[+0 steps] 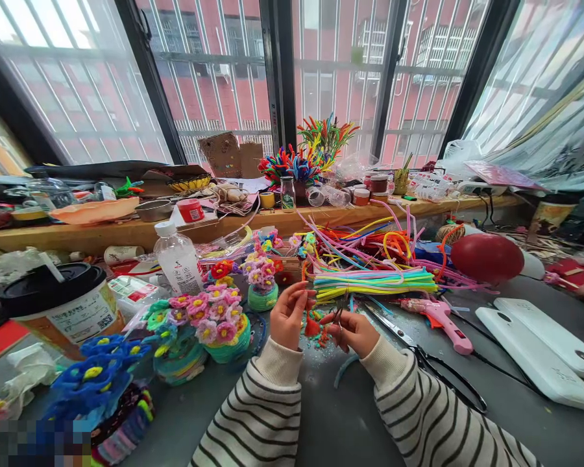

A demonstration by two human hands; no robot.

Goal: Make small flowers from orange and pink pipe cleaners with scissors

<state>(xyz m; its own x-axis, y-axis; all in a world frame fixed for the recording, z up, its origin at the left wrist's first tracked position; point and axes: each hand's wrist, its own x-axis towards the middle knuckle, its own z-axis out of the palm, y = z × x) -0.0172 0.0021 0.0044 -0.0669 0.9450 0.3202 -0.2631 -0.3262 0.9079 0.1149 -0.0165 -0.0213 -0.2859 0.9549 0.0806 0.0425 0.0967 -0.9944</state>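
Pinching what looks like orange stem [304, 316] in left hand [289, 312], fingertips together; right hand [354, 334] curled round scissors [339, 314]. Scraps [313, 328] between hands, so some trimming done imo. Potted flowers [220, 314] look finished, held bit doesn't.

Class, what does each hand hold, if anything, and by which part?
The right hand holds small scissors, apparently by the handles. The left hand is pinched closed; anything in it is too small to tell.
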